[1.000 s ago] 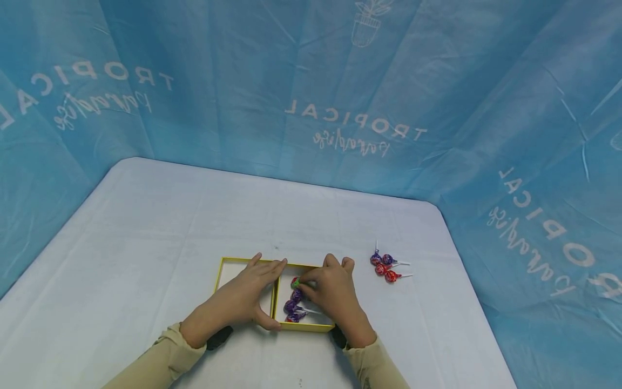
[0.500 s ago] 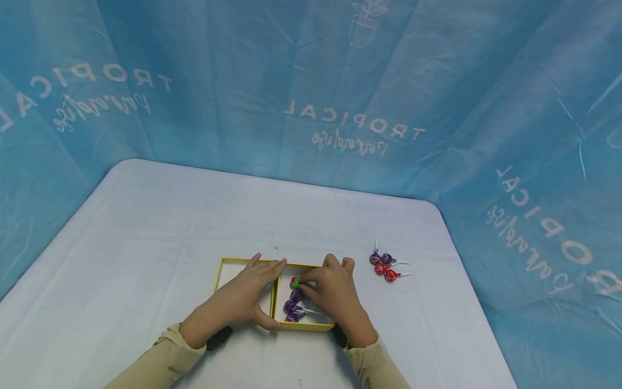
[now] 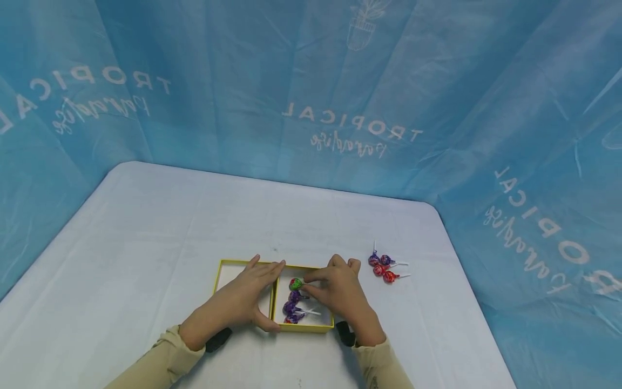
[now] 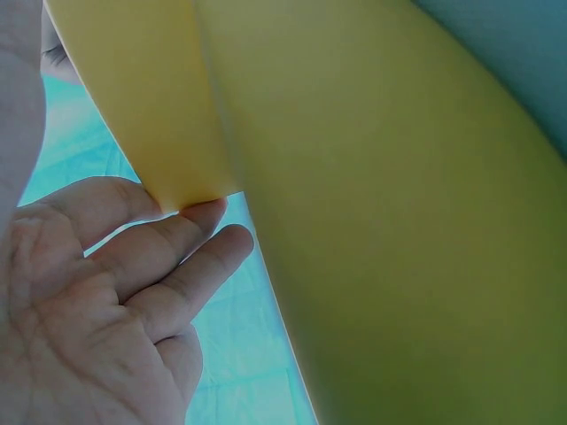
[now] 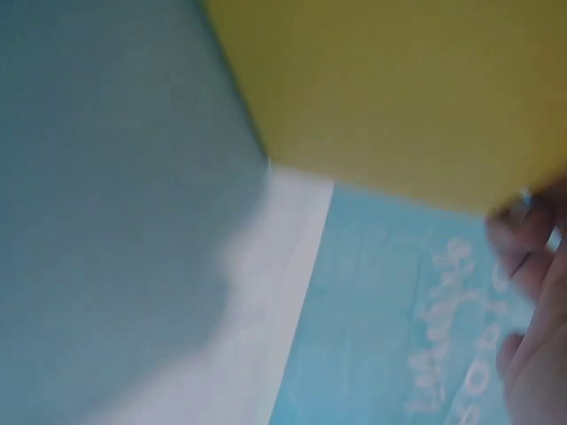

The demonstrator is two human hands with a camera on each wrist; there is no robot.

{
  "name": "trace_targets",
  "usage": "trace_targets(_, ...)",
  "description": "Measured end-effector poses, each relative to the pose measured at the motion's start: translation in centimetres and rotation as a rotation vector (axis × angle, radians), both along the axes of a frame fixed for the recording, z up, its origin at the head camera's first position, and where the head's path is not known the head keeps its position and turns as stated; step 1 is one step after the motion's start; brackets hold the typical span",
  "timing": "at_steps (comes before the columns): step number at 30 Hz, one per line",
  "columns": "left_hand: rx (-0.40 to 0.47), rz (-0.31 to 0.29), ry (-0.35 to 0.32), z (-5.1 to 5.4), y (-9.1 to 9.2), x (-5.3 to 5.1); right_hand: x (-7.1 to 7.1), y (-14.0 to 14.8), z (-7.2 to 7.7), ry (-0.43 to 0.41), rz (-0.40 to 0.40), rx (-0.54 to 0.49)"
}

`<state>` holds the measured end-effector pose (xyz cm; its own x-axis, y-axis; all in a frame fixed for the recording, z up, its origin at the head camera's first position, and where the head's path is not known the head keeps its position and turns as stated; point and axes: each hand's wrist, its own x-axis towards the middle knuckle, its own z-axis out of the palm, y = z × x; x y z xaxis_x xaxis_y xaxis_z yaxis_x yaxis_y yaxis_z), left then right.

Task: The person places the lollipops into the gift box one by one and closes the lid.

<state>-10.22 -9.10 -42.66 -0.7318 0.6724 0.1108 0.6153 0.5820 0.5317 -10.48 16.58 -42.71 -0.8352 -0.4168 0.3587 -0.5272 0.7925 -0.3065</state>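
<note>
In the head view, a yellow-rimmed box (image 3: pixel 311 328) with two white compartments lies on the table. My left hand (image 3: pixel 238 300) spans its middle, thumb at the front edge and fingers at the back rim; the left wrist view shows fingertips (image 4: pixel 208 212) against a yellow wall (image 4: pixel 151 97). In the right compartment, several purple lollipops (image 3: pixel 290 308) lie in a column below a green and red one (image 3: pixel 295 283). My right hand (image 3: pixel 342 289) pinches the green one near its wrapper tail; its stick is hidden. The right wrist view catches my right hand (image 5: pixel 536 292) blurred beside the yellow wall (image 5: pixel 399 97).
To the right of the box, several red and purple lollipops (image 3: pixel 381 266) lie grouped on the white tablecloth (image 3: pixel 243 210). Blue printed curtains (image 3: pixel 262 70) stand behind and around the table.
My right hand has shifted slightly right, and its index finger and thumb now show more of the green lollipop and the purple sticks. The left hand has stayed in place.
</note>
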Motion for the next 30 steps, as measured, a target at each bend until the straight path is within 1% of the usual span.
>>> trace_targets(3, -0.002, -0.002, -0.014, -0.2, 0.0, 0.0, -0.1, 1.3, 0.2, 0.013, 0.028, -0.058)
trace_targets(6, -0.008, -0.004, -0.013, -0.2, 0.0, 0.0, -0.1, 2.6, 0.7, 0.025, 0.034, -0.093)
trace_targets(11, -0.006, -0.005, -0.006, 0.0, 0.0, 0.0, -0.3, 4.2, 1.2, 0.006, 0.008, -0.109)
trace_targets(17, -0.008, -0.002, -0.008, 0.2, 0.0, 0.1, -0.4, 5.6, 1.6, 0.000, 0.009, -0.150)
trace_targets(22, -0.023, -0.004, 0.013, 0.3, 0.2, 0.1, -0.3, 7.0, 1.7, -0.007, -0.049, -0.157)
trace_targets(27, -0.028, -0.002, 0.037, 0.3, 0.2, 0.1, -0.3, 8.8, 1.3, -0.027, -0.141, -0.158)
trace_targets(30, -0.033, 0.002, 0.040, 0.3, 0.1, 0.2, -0.3, 9.8, 1.1, -0.024, -0.172, -0.171)
